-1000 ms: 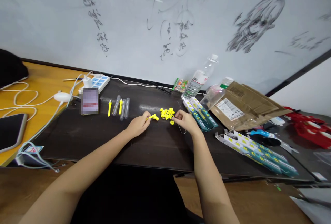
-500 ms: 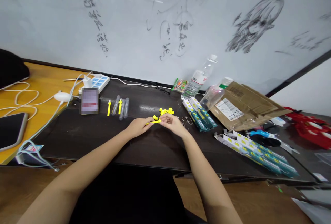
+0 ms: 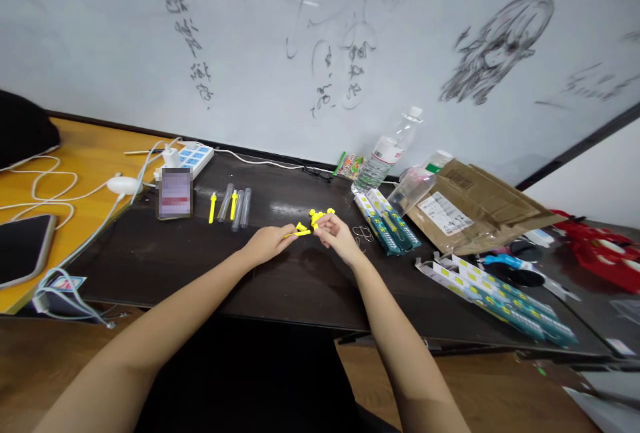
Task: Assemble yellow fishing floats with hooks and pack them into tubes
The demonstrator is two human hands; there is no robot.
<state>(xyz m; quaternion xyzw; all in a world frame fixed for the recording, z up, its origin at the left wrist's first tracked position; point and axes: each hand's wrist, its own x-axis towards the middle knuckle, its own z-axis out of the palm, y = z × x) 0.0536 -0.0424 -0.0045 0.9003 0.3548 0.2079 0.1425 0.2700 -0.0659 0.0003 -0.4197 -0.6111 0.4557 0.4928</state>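
Note:
My left hand [image 3: 271, 243] is closed on a thin yellow plastic stick [image 3: 303, 233], whose free end points right. Just behind the stick lies a small yellow piece [image 3: 301, 226]. My right hand [image 3: 338, 239] has its fingers curled together at the near side of a heap of small yellow plastic pieces [image 3: 315, 213]; what sits between its fingertips, if anything, is hidden. Farther left on the dark table are a yellow stick with a pale tip [image 3: 213, 207], a similar yellow stick [image 3: 234, 205] and several clear tubes [image 3: 246, 208].
Right of my hands lie green-and-white narrow boxes [image 3: 387, 223], more such boxes [image 3: 495, 296], a water bottle [image 3: 383, 159] and a brown paper parcel [image 3: 480, 199]. At left are a power strip [image 3: 193, 163], cables and a phone [image 3: 25, 249]. A whiteboard [image 3: 240, 79] stands behind.
My right hand has come off the end of the yellow stick and moved slightly right, towards the yellow heap. My left hand still grips the stick.

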